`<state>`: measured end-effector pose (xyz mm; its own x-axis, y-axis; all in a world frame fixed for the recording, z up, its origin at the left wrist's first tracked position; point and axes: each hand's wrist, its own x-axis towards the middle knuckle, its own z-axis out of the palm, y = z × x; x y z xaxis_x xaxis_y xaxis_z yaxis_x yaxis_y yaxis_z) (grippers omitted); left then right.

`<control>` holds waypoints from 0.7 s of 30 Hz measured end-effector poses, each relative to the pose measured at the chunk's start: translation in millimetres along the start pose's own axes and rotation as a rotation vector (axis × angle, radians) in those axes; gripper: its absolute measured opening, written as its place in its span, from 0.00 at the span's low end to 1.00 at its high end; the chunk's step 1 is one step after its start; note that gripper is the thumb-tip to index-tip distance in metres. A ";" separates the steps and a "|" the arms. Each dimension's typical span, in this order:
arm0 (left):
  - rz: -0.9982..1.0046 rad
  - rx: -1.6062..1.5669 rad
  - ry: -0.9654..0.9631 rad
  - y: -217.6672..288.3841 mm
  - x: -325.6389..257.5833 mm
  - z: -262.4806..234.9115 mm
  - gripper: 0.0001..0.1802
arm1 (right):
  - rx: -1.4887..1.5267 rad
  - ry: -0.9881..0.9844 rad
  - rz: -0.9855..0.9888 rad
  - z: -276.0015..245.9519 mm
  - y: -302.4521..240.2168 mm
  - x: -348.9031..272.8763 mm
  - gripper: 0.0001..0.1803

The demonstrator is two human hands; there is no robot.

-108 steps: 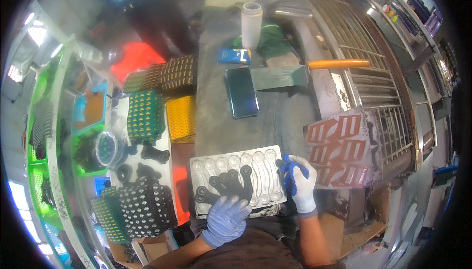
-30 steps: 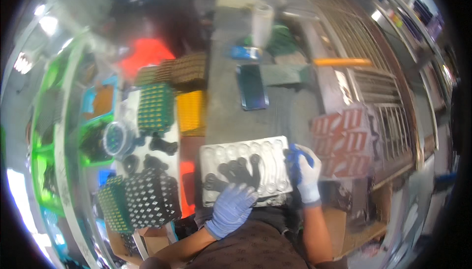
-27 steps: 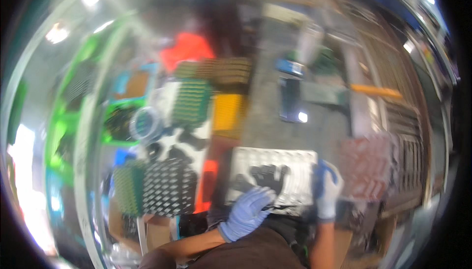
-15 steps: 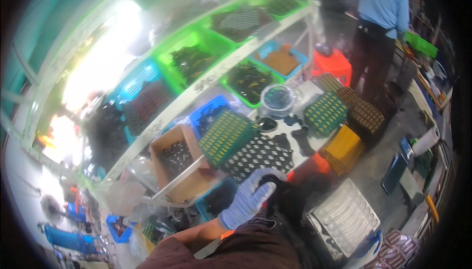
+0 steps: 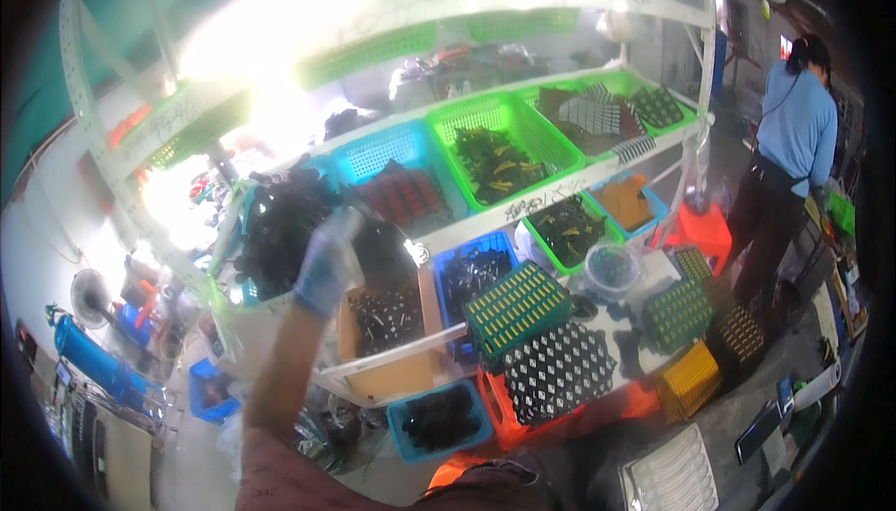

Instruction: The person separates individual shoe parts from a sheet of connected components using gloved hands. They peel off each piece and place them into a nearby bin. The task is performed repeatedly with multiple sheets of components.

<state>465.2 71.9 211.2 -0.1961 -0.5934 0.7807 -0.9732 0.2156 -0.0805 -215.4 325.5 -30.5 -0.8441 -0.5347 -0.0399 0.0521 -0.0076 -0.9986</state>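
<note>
My left hand (image 5: 329, 264), in a pale blue-grey glove, is raised in front of the shelf. A blurred black piece (image 5: 385, 254) hangs at its fingers; its exact kind is smeared by motion. Behind the hand lies a heap of black pieces (image 5: 285, 236) in a blue basket on the shelf's left. Beside it are a blue basket (image 5: 383, 147) of dark and red pieces and a green basket (image 5: 537, 128) of black and yellow ones. Below the hand, a cardboard box (image 5: 425, 371) holds small dark patterned pieces. My right hand is out of view.
A white shelf frame (image 5: 551, 189) runs across the scene. Patterned black sheets (image 5: 560, 371) and a green slab with yellow bars (image 5: 518, 310) lie on the table. A blue bin (image 5: 481, 441) stands low in front. A person in a blue top (image 5: 798, 128) stands at right.
My left hand has gone from low in front of me up and left to the shelf, with the black piece. My right hand has left the view. The view has swung left.
</note>
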 end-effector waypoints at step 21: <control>-0.498 0.223 -0.279 -171.8 68.9 -39.3 0.23 | -0.062 0.000 0.042 28.3 -9.1 -15.3 0.15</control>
<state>623.6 24.5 303.2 0.2941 -0.7682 0.5687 -0.9518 -0.2894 0.1013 -187.8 309.9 -19.8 -0.8420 -0.5332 -0.0818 0.0540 0.0676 -0.9962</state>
